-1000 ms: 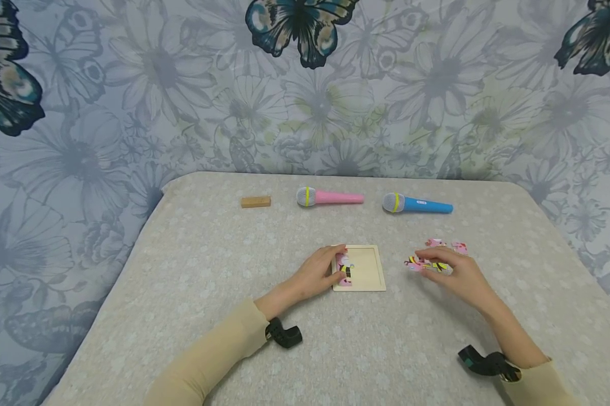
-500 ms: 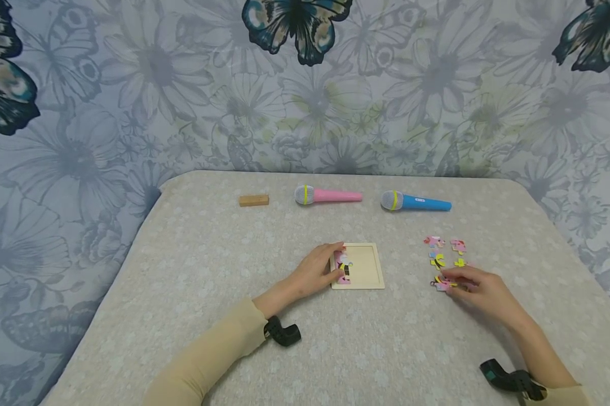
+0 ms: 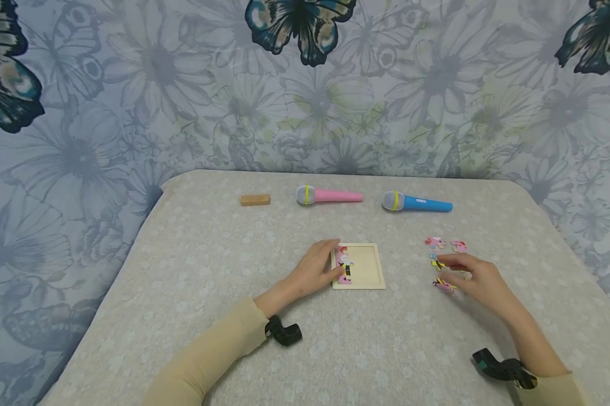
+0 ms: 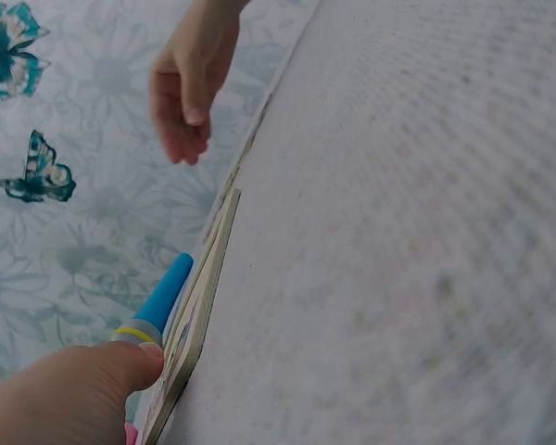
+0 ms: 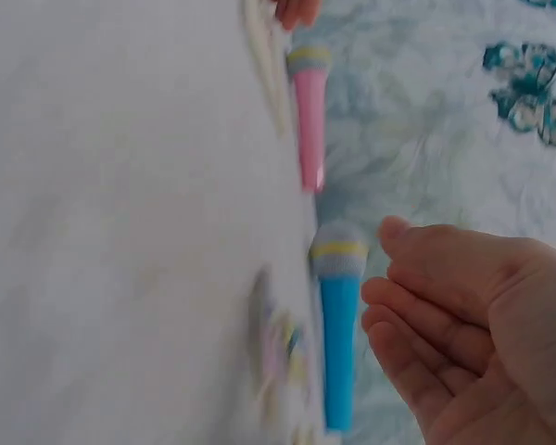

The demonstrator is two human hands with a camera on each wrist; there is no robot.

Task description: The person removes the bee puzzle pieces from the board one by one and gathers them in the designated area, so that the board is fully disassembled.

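A square wooden puzzle tray (image 3: 367, 268) lies on the table, with pink, black and yellow puzzle pieces (image 3: 344, 265) along its left side. My left hand (image 3: 312, 268) holds the tray's left edge, its thumb over that strip. To the right, my right hand (image 3: 480, 279) hovers over a small group of loose pieces, its fingers relaxed and slightly bent. Nothing shows between those fingers in the right wrist view. A pink and yellow puzzle piece (image 3: 444, 286) lies below the fingertips, and a pink piece (image 3: 459, 246) lies beyond them. The hand partly hides other pieces.
Along the back of the table lie a small wooden block (image 3: 255, 200), a pink toy microphone (image 3: 335, 195) and a blue toy microphone (image 3: 421, 204). A patterned cloth (image 3: 208, 338) covers the table. Behind it hangs a floral backdrop (image 3: 183, 113) with butterflies.
My right hand carried a puzzle piece rightward, laid it at the near side of the loose group and let go. It then rose slightly off it. My left hand stayed on the tray.
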